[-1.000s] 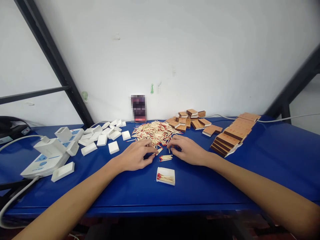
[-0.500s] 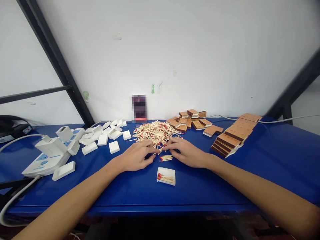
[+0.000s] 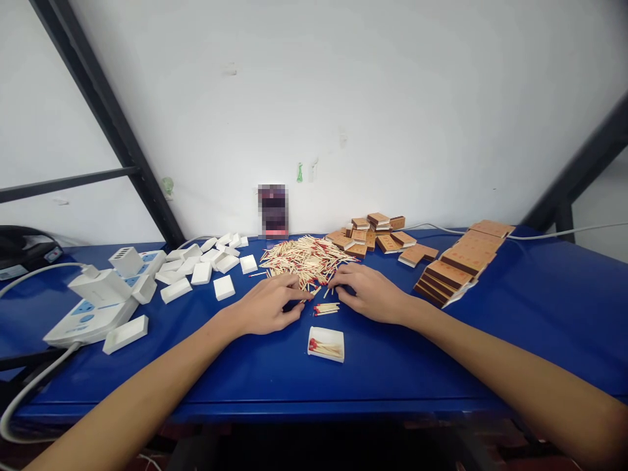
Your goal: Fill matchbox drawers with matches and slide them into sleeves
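Observation:
A loose heap of red-tipped matches (image 3: pixel 307 257) lies in front of both hands. At its near edge my left hand (image 3: pixel 272 304) rests with fingers stretched and thumb apart, its index fingertip touching matches there. My right hand (image 3: pixel 367 294) bends over the table opposite, fingertips drawn together at a match (image 3: pixel 326 293); the exact grip is partly hidden. Between the hands and nearer me is a small row of matches (image 3: pixel 326 309), heads to the left. Closer still, a white matchbox tray (image 3: pixel 338 336) holds several matches.
Several white matchbox trays (image 3: pixel 201 273) are scattered at left, beside a power strip (image 3: pixel 105 318) with chargers. Brown matchbox sleeves (image 3: pixel 360 237) pile up behind at right, and a slanting stack of sleeves (image 3: pixel 464 258) is further right. A blurred-out upright object (image 3: pixel 273 212) leans on the wall.
My right hand has shifted slightly right and its fingers have curled in, exposing matches between the hands. The left hand stays nearly where it was.

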### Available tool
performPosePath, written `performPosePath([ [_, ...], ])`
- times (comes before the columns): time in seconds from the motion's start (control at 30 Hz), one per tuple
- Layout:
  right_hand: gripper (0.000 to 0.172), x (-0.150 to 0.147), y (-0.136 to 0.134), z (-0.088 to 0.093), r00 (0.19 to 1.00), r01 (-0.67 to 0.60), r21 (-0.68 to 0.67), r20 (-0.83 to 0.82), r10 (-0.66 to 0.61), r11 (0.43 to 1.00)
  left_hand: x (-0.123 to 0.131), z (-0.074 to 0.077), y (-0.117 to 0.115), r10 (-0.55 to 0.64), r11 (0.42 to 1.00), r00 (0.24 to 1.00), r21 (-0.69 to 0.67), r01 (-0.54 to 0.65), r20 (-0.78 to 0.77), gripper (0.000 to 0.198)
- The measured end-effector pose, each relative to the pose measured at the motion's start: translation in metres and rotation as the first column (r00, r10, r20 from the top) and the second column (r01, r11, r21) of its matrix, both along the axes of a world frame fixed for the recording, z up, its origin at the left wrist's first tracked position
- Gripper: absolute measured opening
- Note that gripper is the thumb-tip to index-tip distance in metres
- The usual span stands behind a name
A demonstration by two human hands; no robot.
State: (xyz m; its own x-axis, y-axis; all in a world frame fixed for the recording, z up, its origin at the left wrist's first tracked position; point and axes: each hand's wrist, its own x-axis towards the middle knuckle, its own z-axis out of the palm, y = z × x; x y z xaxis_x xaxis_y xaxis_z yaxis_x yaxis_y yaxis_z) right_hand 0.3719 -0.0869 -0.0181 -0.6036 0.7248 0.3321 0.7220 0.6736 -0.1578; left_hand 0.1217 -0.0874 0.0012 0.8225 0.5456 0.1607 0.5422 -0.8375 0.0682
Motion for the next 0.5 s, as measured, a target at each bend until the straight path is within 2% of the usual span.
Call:
performPosePath([
  [0.17, 0.018, 0.0008, 0.0, 0.0037, 0.997, 0.066, 0.013, 0.031, -0.067, 0.998, -0.0001, -0.0009, -0.0001, -0.019, 1.0, 1.0, -0.007, 0.019, 0.011, 0.037],
  [0.33, 0.01, 0.0012, 0.0029, 0.0021, 0.994, 0.107, -0.014, -0.005, -0.108, 0.994, -0.0004, -0.0029, 0.0007, -0.024, 1.0, 1.0, -0.003, 0.024, 0.02, 0.039],
  [0.5, 0.019, 0.0024, 0.0075, -0.0036, 0.992, 0.077, -0.066, -0.091, -0.083, 0.995, -0.0015, -0.0039, 0.0015, -0.029, 0.999, 0.999, -0.023, 0.03, 0.034, 0.04],
])
